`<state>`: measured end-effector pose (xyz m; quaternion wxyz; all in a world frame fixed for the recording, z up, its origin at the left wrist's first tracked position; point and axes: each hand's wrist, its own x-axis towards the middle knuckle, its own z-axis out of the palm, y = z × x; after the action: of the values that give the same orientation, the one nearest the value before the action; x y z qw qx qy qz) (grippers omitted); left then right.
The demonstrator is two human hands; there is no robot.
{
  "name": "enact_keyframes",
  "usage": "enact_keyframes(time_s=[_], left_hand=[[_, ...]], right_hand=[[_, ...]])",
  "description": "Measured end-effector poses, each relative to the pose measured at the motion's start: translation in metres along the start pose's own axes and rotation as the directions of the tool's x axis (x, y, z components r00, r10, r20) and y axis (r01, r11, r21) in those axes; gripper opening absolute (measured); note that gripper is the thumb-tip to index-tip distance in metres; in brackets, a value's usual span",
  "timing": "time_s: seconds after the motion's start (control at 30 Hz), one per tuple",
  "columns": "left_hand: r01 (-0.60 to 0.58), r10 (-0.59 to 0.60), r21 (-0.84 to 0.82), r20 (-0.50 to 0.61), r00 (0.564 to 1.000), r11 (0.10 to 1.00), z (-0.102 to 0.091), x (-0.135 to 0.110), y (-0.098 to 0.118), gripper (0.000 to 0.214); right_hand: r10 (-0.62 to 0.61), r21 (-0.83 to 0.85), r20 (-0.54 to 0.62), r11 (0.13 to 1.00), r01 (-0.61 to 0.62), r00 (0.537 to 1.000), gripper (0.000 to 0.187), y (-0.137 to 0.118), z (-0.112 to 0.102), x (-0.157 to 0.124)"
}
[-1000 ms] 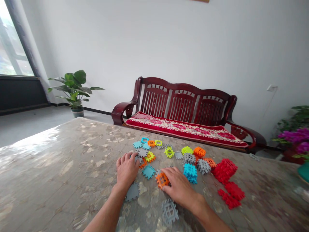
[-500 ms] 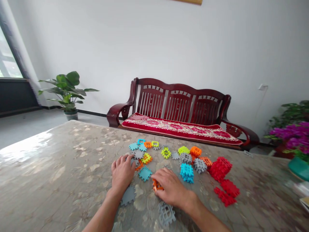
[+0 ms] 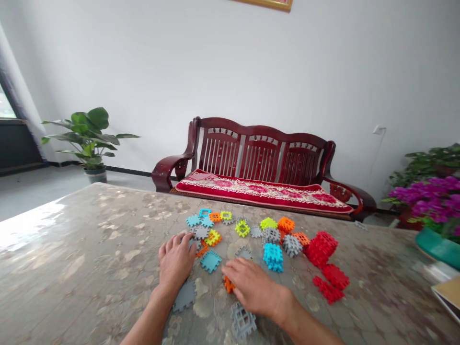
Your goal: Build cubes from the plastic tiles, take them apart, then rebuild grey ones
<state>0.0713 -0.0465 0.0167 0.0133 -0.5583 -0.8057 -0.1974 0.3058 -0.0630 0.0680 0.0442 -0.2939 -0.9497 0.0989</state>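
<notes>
My left hand (image 3: 176,262) lies flat on the patterned table (image 3: 79,258), fingers spread, its fingertips touching a grey waffle tile (image 3: 196,243). A grey-blue tile (image 3: 185,295) lies by its wrist. My right hand (image 3: 251,286) is curled over an orange waffle tile (image 3: 227,285), which shows only at the fingertips. A grey grid tile (image 3: 243,320) sits just below that hand. A teal tile (image 3: 210,260) rests between the two hands.
Several coloured tiles and cubes spread beyond the hands: a cyan cube (image 3: 273,256), a red block cluster (image 3: 321,247), red pieces (image 3: 330,282). A wooden bench (image 3: 258,167) stands behind the table, with plants (image 3: 86,136) left and purple flowers (image 3: 431,201) right.
My right hand has closed over the orange tile and drawn it toward me. The view has panned right; my left hand has stayed flat in place.
</notes>
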Motion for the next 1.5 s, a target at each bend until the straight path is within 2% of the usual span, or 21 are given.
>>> enact_keyframes(time_s=[0.1, 0.2, 0.33, 0.47, 0.63, 0.8, 0.93, 1.03, 1.17, 1.23, 1.33, 1.4, 1.5], left_hand=[[-0.006, 0.006, 0.005, -0.008, 1.0, 1.0, 0.0, 0.0, 0.0, 0.042], [-0.011, 0.011, 0.01, -0.008, 1.0, 1.0, 0.001, 0.001, -0.002, 0.042], [-0.01, 0.01, 0.006, -0.009, 1.0, 1.0, 0.004, 0.002, -0.003, 0.041], [-0.011, 0.011, 0.004, -0.004, 1.0, 1.0, 0.004, 0.002, -0.004, 0.042], [-0.011, 0.011, 0.012, -0.005, 1.0, 1.0, 0.002, 0.002, -0.002, 0.042], [-0.014, 0.014, 0.016, 0.0, 1.0, 1.0, 0.001, 0.001, -0.002, 0.042], [-0.007, 0.007, 0.021, 0.01, 1.0, 1.0, 0.0, 0.0, -0.001, 0.042], [-0.005, 0.004, 0.018, 0.013, 1.0, 1.0, 0.0, 0.0, -0.001, 0.043], [-0.009, 0.009, 0.02, 0.004, 1.0, 1.0, 0.002, 0.001, -0.002, 0.043], [-0.013, 0.013, 0.026, -0.001, 1.0, 1.0, 0.003, 0.001, -0.003, 0.043], [-0.015, 0.015, 0.038, -0.005, 1.0, 0.999, 0.004, 0.001, -0.003, 0.042], [-0.013, 0.013, 0.043, -0.005, 1.0, 0.999, 0.005, 0.001, -0.004, 0.042], [-0.014, 0.014, 0.041, -0.001, 1.0, 0.999, 0.005, 0.001, -0.004, 0.043]], right_hand=[[0.02, -0.031, -0.012, 0.999, -0.021, 1.0, 0.036, -0.002, 0.001, 0.0], [0.047, -0.008, -0.038, 0.999, -0.047, 0.998, 0.038, 0.0, 0.001, -0.001], [0.112, 0.087, -0.177, 0.991, -0.098, 0.978, 0.046, 0.009, -0.002, -0.001], [0.28, 0.171, -0.35, 0.957, -0.233, 0.894, 0.049, 0.033, -0.012, 0.0], [0.471, 0.224, -0.454, 0.882, -0.415, 0.756, 0.048, 0.075, -0.021, -0.002], [0.61, 0.287, -0.488, 0.788, -0.545, 0.625, 0.046, 0.109, -0.019, -0.01], [0.694, 0.374, -0.479, 0.715, -0.591, 0.537, 0.048, 0.126, -0.013, -0.015], [0.716, 0.383, -0.485, 0.69, -0.614, 0.502, 0.049, 0.133, -0.012, -0.018], [0.718, 0.362, -0.503, 0.681, -0.637, 0.482, 0.05, 0.143, -0.014, -0.019], [0.713, 0.407, -0.522, 0.691, -0.597, 0.469, 0.051, 0.152, -0.014, -0.02], [0.718, 0.51, -0.557, 0.693, -0.51, 0.418, 0.053, 0.169, -0.016, -0.022], [0.728, 0.528, -0.562, 0.682, -0.506, 0.393, 0.054, 0.181, -0.019, -0.023], [0.737, 0.449, -0.53, 0.664, -0.598, 0.419, 0.054, 0.194, -0.026, -0.025]])
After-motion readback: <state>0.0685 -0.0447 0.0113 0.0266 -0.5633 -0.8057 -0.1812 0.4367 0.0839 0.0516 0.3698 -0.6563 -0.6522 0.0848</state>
